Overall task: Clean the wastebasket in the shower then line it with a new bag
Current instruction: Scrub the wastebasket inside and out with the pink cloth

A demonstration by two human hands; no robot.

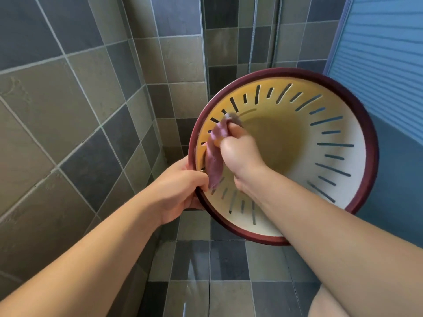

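Note:
The wastebasket (343,170) is round, cream inside with narrow slots in its wall and a dark red rim. It is held up in the air, tilted so its mouth faces me. My left hand (180,191) grips the rim at its left edge. My right hand (240,154) reaches inside the basket, closed around a purple cloth (215,165). The cloth is pressed against the inner left wall and hangs down below my fist. The basket's outside and base are hidden.
Grey and dark tiled walls (75,124) close in on the left and behind. The tiled shower floor (219,275) below looks wet. A shower hose (253,40) hangs on the back wall. A blue frosted panel (386,49) stands at the right.

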